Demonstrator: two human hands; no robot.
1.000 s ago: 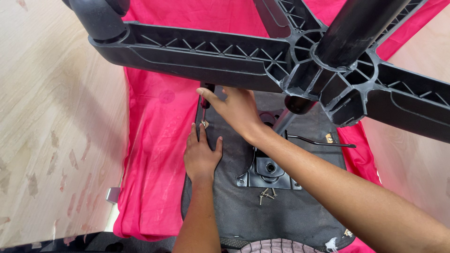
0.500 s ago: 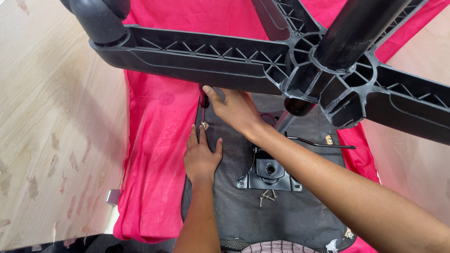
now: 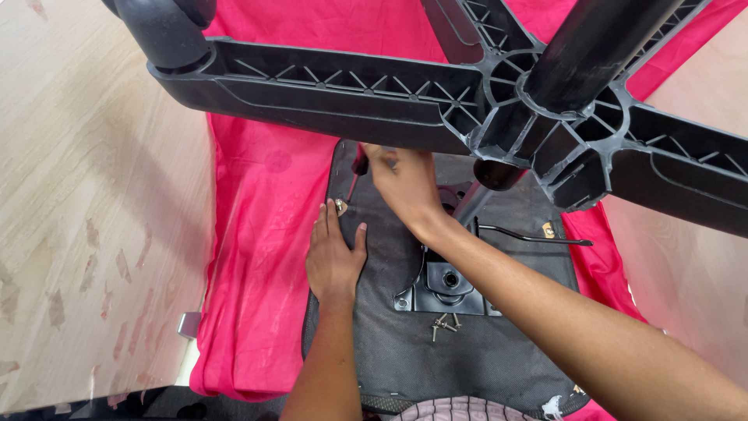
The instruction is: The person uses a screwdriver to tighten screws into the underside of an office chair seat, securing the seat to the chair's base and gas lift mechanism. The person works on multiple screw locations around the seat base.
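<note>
An office chair lies upside down; its black seat underside (image 3: 405, 359) rests on a pink cloth (image 3: 265, 234). My left hand (image 3: 335, 253) lies flat on the seat, fingertips beside a small metal screw (image 3: 340, 206). My right hand (image 3: 401, 183) grips a screwdriver (image 3: 357, 173) with a dark red-and-black handle, its shaft pointing down at that screw. The black star-shaped chair base (image 3: 499, 109) looms above and hides part of my right hand. A black metal mounting plate (image 3: 444, 284) sits on the seat to the right of my left hand.
Several loose screws (image 3: 444, 323) lie on the seat below the plate. A thin black lever (image 3: 538, 235) sticks out to the right. A caster wheel (image 3: 160, 31) hangs at the top left. Pale wood flooring (image 3: 86, 218) surrounds the cloth.
My right hand with the screwdriver has shifted slightly up and further under the chair base arm. My left hand has stayed flat in the same place.
</note>
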